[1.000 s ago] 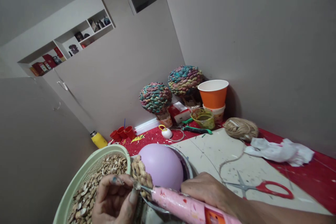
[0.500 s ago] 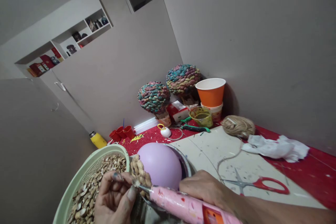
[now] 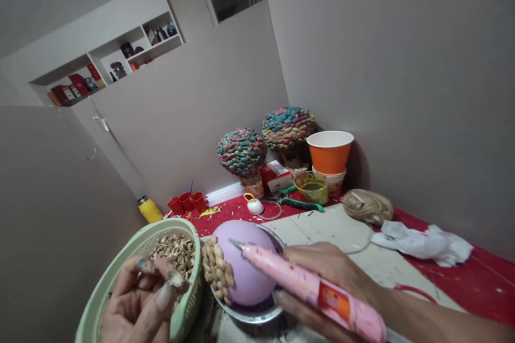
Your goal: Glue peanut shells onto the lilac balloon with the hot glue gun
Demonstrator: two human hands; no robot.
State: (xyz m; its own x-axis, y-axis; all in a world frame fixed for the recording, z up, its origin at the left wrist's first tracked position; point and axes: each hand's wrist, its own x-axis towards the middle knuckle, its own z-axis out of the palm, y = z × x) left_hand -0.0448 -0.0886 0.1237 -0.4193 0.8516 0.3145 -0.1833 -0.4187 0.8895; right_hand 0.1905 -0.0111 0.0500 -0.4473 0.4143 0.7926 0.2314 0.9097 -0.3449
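My left hand pinches a pale peanut shell piece between thumb and forefinger, over the front of a green basket of peanut shells. In my right hand is a pink glue gun, its metal tip pointing left in front of the purple balloon; whether tip and balloon touch, I cannot tell. Several peanut shells cover the balloon's left side in a patch. The balloon rests in a metal bowl.
Behind stand two colourful balls on cups, an orange tub, a yellowish cup and green-handled pliers. To the right lie twine, a white cloth and partly hidden red-handled scissors.
My left hand has moved left, away from the balloon, with the shell piece. The glue gun's tip has risen from the shell patch to in front of the balloon. The view has shifted slightly.
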